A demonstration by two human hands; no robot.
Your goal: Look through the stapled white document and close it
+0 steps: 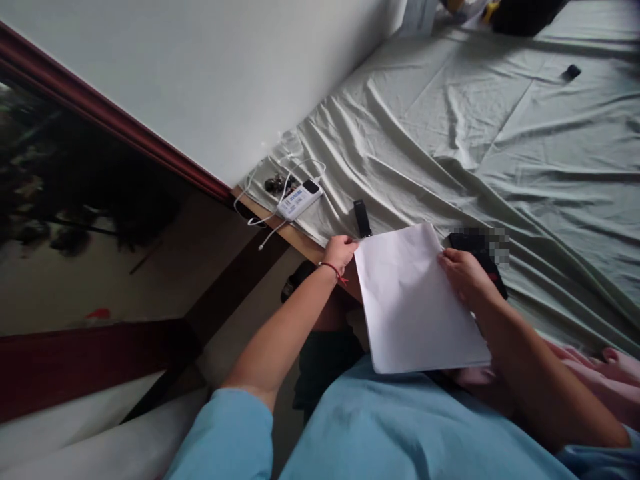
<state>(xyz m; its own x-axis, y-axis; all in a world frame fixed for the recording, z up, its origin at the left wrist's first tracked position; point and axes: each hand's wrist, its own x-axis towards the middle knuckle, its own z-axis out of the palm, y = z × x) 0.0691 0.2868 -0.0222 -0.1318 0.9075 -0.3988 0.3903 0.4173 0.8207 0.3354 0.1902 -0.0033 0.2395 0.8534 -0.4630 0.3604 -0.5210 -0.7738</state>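
Observation:
A white sheet of paper point(413, 300) lies across my lap and over the bed's edge. My left hand point(339, 252) grips its upper left corner, with a red string around the wrist. My right hand point(463, 272) holds the sheet's right edge, fingers curled over it. A dark flat object point(475, 248), partly blurred, lies under and behind my right hand. A small black stick-like item point(362, 218) lies on the bed just beyond the paper's top edge.
The bed has a wrinkled pale green sheet point(500, 133). A white power bank point(300, 199) with white cables and small dark items sits by the wall corner. Pink fabric point(600, 377) lies at right. A small black object point(571, 71) lies far back. Dark wooden frame at left.

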